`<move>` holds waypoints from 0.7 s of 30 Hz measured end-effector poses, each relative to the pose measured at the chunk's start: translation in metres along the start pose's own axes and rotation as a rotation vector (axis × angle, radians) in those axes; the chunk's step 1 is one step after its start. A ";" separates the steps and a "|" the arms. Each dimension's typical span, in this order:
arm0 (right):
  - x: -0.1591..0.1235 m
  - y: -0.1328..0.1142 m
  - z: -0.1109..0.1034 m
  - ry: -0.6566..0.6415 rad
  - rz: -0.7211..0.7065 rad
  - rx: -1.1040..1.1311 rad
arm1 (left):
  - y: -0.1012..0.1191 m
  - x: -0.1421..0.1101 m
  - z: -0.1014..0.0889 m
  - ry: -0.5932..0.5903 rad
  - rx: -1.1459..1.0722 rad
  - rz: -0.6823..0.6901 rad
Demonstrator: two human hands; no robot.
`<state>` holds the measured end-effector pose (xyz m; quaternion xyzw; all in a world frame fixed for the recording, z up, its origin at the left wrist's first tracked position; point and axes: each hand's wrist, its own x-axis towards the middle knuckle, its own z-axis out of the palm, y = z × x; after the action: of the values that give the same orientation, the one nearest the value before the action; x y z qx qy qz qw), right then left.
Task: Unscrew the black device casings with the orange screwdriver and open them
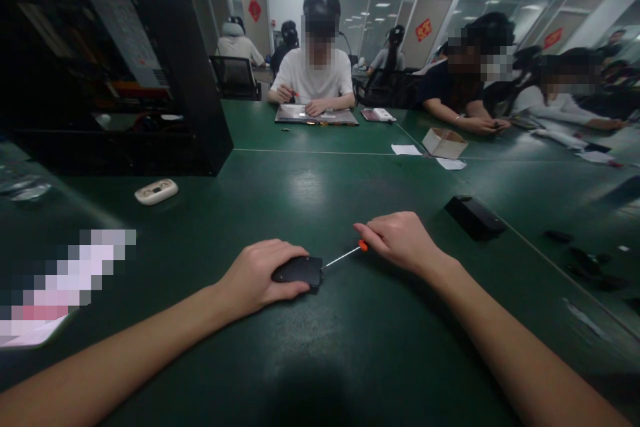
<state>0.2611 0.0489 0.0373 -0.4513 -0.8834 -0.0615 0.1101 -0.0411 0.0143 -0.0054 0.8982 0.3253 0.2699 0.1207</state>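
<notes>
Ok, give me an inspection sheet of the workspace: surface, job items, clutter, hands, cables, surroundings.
Surface: green table, shiny, with light glare.
Job items: black block; screwdriver, its tip at the block's right end, contact unclear.
Clutter: white case at left, black box at right, open carton farther off.
Hands: left hand grips the black block; right hand holds the screwdriver.
Cables: nothing seen by the hands.
Surroundings: open-sided computer case at left; person opposite at a flat panel.
</notes>
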 end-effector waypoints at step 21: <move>-0.002 -0.001 0.009 0.206 -0.058 -0.116 | 0.002 0.001 0.000 0.023 -0.028 0.006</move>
<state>0.2600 0.0487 0.0285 -0.4226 -0.8751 -0.1615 0.1721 -0.0397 0.0132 -0.0043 0.8942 0.3202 0.2850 0.1289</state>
